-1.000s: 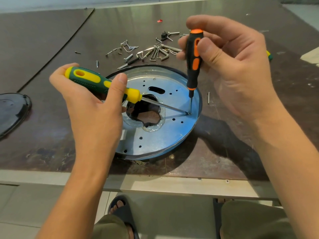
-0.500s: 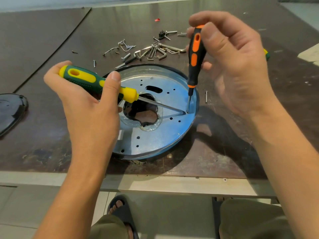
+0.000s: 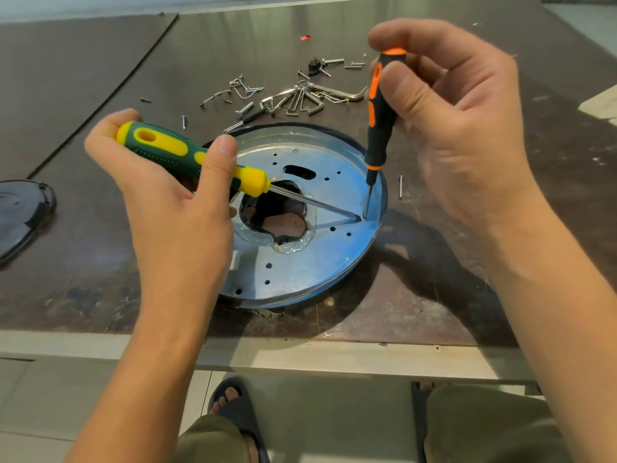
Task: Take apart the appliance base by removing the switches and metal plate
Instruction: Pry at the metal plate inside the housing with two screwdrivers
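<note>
Under both hands, dark brown table; its front edge runs just nearer than the work. Round metal plate lies face up beneath the grips, bluish sheen, raised rim, small drilled holes, one oblong slot, and a ragged central opening ringed with clear sealant. Black base rim shows past the plate's far edge. Left hand is wrapped round the handle of the green-and-yellow screwdriver, thumb laid over the top. Long axis low and slanted: butt up and to the outer left of the grip, shaft running down across the central opening, tip at the plate floor close inside the right rim. Right hand pinches the black-and-orange screwdriver between thumb and fingertips near the cap. Long axis almost upright, cap leaning slightly away from the left grip, tip straight down. Both tips meet at one spot below the right grip; whether a screw head sits there cannot be told. Room: bare table outboard of the right hand and on the near side of the plate up to the table edge. Black lid lies well outboard of the left grip, cut by the picture's edge. Beyond both grips, a cluster of hex keys with scattered screws, close to the far rim. Small black part farther out. One loose screw lies just outside the right rim, below the right hand.
</note>
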